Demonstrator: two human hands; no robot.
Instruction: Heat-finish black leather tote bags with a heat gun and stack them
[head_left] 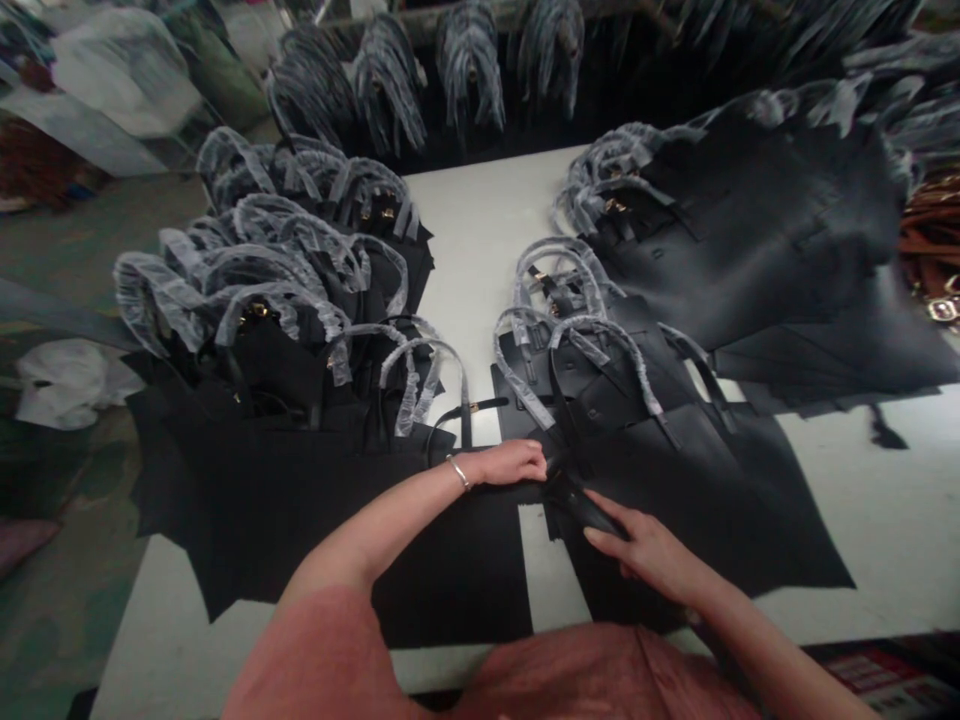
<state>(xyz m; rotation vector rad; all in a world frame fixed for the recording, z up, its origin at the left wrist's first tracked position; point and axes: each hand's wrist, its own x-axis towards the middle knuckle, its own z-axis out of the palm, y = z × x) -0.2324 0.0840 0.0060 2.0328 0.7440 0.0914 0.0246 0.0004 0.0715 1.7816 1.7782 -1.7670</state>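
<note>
My left hand (511,463), a bracelet on its wrist, rests with curled fingers on the edge of a flat black bag panel (457,570) near the table's front. My right hand (646,552) is closed round a black strap or tool (581,500) that runs up toward my left hand; I cannot make out which. Both hands meet over the gap between that panel and a pile of black leather bag pieces (675,440) whose handles are wrapped in clear plastic.
A large stack of black bag panels with wrapped handles (285,330) lies at the left. Another pile (765,220) covers the far right. More wrapped handles hang along the back (465,60). The white table (885,500) shows between piles. Brown straps (934,250) sit at the right edge.
</note>
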